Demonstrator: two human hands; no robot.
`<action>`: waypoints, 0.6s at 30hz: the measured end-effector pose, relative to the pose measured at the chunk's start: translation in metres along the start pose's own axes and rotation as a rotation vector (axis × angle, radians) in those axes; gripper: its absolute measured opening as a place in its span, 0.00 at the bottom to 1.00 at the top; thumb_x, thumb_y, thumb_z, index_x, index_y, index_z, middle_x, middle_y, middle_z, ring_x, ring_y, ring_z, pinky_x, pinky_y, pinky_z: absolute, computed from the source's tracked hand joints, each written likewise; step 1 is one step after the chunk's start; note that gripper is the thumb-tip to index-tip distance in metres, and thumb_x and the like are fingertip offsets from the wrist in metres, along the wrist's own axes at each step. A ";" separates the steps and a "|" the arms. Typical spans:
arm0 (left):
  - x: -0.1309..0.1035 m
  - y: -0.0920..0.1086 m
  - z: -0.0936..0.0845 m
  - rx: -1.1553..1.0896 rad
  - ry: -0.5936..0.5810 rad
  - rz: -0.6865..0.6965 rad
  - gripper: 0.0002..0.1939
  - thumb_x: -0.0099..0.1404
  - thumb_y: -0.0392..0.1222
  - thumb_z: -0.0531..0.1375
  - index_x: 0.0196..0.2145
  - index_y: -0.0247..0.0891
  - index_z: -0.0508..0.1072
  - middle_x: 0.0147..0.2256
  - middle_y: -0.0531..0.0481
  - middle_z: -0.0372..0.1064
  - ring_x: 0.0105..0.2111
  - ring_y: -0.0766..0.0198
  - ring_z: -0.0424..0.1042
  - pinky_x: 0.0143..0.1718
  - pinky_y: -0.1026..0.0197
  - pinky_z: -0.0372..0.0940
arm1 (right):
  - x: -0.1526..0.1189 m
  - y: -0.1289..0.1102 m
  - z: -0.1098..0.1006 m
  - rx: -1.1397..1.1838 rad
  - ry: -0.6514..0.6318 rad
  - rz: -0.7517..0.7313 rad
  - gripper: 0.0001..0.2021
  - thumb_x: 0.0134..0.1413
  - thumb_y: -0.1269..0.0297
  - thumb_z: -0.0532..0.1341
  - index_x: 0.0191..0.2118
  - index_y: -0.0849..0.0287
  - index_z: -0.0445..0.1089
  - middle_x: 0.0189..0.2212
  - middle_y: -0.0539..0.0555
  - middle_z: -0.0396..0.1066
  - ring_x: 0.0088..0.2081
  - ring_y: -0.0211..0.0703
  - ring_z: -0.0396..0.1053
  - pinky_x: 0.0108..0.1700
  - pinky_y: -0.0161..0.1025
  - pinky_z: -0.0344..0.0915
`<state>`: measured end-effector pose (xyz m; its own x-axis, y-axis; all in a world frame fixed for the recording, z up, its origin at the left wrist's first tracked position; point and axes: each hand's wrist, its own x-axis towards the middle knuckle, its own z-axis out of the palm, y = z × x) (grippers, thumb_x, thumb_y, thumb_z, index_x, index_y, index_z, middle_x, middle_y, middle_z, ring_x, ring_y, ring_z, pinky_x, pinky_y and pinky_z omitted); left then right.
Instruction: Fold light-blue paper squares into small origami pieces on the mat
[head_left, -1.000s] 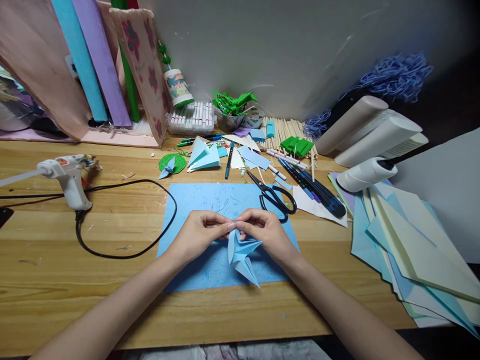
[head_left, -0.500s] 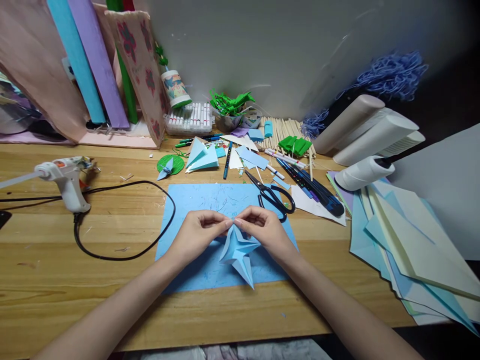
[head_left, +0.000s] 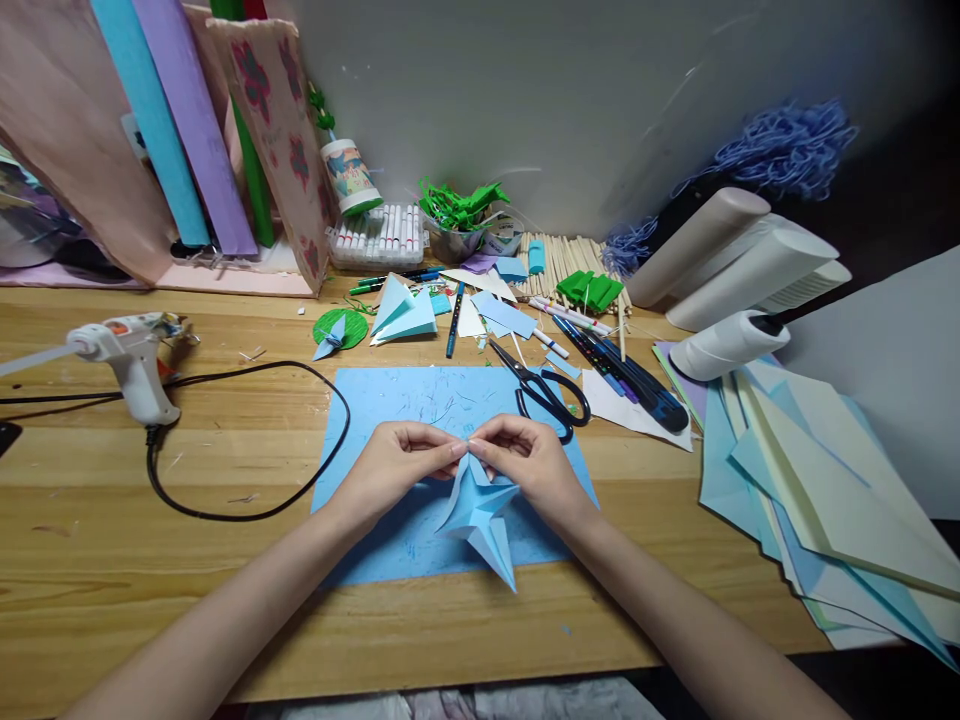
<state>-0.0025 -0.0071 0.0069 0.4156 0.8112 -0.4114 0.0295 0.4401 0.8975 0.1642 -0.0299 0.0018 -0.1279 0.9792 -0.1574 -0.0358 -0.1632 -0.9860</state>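
Note:
A light-blue folded paper star (head_left: 480, 510) hangs from my fingertips, its lowest point tilted toward me and to the right. My left hand (head_left: 394, 460) pinches the star's top point from the left. From the right, my right hand (head_left: 529, 455) pinches the same point, thumb and forefinger meeting the left ones. The fingers hide the very tip. Beneath the star lies a blue sheet (head_left: 375, 545), scuffed and creased. Black-handled scissors (head_left: 544, 390) rest across its upper right edge, just beyond my right hand.
At the left stands a white glue gun (head_left: 135, 365), its black cord (head_left: 247, 516) looping toward the sheet. Pens, a utility knife (head_left: 637, 375) and paper scraps lie behind. Stacked paper sheets (head_left: 847, 500) overhang the right edge. A marker box (head_left: 379, 238) sits by the wall.
The star's lower part has swung slightly down and toward me, and its left point has spread a little. Both hands keep pinching the top point, almost in place.

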 end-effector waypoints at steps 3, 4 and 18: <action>0.000 0.001 0.002 0.039 0.023 0.016 0.12 0.48 0.45 0.65 0.26 0.32 0.76 0.23 0.49 0.72 0.24 0.69 0.68 0.28 0.67 0.65 | -0.001 -0.002 0.002 -0.017 0.011 -0.011 0.08 0.42 0.63 0.65 0.25 0.62 0.70 0.19 0.48 0.66 0.21 0.31 0.62 0.23 0.30 0.60; 0.000 0.000 0.002 0.051 0.032 0.027 0.12 0.49 0.45 0.65 0.26 0.32 0.76 0.23 0.49 0.72 0.24 0.68 0.68 0.28 0.67 0.65 | -0.001 -0.003 0.002 -0.024 0.017 -0.012 0.08 0.42 0.63 0.65 0.25 0.62 0.70 0.19 0.48 0.66 0.21 0.32 0.62 0.24 0.30 0.60; -0.005 0.000 0.009 0.168 0.114 0.197 0.10 0.54 0.43 0.61 0.27 0.32 0.75 0.23 0.51 0.72 0.24 0.69 0.68 0.26 0.70 0.62 | -0.001 -0.001 0.004 -0.038 0.063 -0.009 0.08 0.45 0.61 0.63 0.27 0.62 0.70 0.22 0.49 0.68 0.23 0.33 0.63 0.25 0.31 0.61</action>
<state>0.0035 -0.0147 0.0102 0.3236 0.9170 -0.2331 0.1125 0.2073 0.9718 0.1604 -0.0309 0.0034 -0.0647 0.9865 -0.1503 0.0013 -0.1505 -0.9886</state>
